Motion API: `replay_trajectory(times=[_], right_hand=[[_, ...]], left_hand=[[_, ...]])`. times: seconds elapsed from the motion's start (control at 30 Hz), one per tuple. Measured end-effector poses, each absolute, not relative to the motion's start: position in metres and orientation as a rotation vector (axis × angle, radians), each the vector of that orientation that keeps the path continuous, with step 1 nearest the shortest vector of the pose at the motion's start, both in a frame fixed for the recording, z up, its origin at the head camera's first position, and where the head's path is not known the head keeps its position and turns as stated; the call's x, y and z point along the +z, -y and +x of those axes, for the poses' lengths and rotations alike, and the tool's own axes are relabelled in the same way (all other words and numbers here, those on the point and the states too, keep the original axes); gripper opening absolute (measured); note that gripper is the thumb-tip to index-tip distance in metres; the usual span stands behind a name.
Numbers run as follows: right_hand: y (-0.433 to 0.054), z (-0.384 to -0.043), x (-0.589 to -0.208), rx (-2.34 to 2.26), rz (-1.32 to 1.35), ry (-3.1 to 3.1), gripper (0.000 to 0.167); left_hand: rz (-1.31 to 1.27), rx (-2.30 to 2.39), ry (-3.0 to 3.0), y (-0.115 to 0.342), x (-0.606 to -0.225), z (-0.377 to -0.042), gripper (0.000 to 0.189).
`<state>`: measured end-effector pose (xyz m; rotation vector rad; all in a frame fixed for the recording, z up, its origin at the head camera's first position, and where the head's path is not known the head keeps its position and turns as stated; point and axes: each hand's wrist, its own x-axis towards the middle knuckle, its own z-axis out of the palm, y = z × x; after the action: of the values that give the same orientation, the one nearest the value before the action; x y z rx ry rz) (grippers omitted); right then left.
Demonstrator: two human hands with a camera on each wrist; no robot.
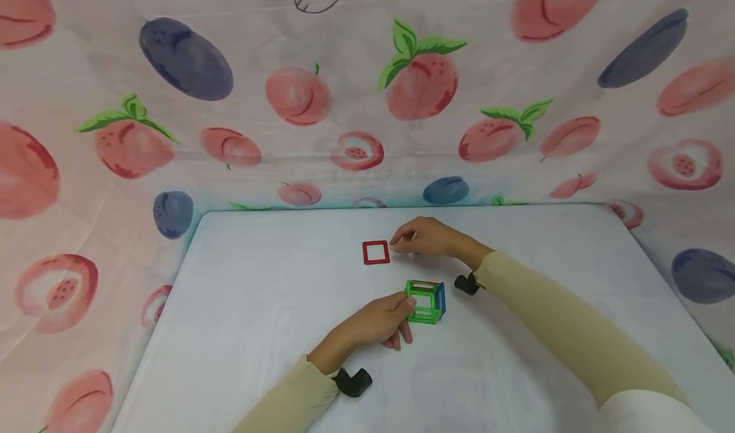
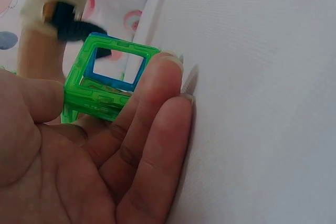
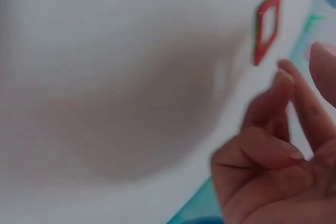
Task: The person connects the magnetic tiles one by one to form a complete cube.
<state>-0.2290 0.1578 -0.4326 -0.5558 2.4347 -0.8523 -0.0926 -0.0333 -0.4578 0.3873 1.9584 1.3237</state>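
My left hand (image 1: pixel 381 321) holds a small cube-shaped frame (image 1: pixel 425 319) of see-through magnetic tiles, with the thumb on its near left side. Green tiles make up most of the frame, a blue tile (image 1: pixel 441 300) forms its right side, and a bit of red shows at the top. In the left wrist view the thumb and fingers pinch the green tile (image 2: pixel 105 99). A single red square tile (image 1: pixel 365 253) lies flat on the table farther back. Just right of it hovers my right hand (image 1: pixel 427 236), its fingers loosely bent, with nothing in them.
The white table (image 1: pixel 258 280) stretches around both hands. A fruit-printed cloth (image 1: pixel 344 114) hangs behind its back edge and along both sides. Black straps with dark pieces (image 1: pixel 353 382) sit on both wrists.
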Motion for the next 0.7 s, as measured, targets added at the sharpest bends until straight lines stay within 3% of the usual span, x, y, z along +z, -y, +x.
replay_trajectory(times=[0.37,0.7], right_hand=[[-0.123,-0.257,-0.457,-0.618,-0.606,-2.558,0.033],[-0.152,-0.256,-0.455,-0.751,-0.486,-2.522,0.025]], left_hand=[[0.406,1.337,-1.952,0.034,-0.459,-0.097,0.035],[0.392,1.332,-1.955,0.032,-0.456,-0.097,0.035]])
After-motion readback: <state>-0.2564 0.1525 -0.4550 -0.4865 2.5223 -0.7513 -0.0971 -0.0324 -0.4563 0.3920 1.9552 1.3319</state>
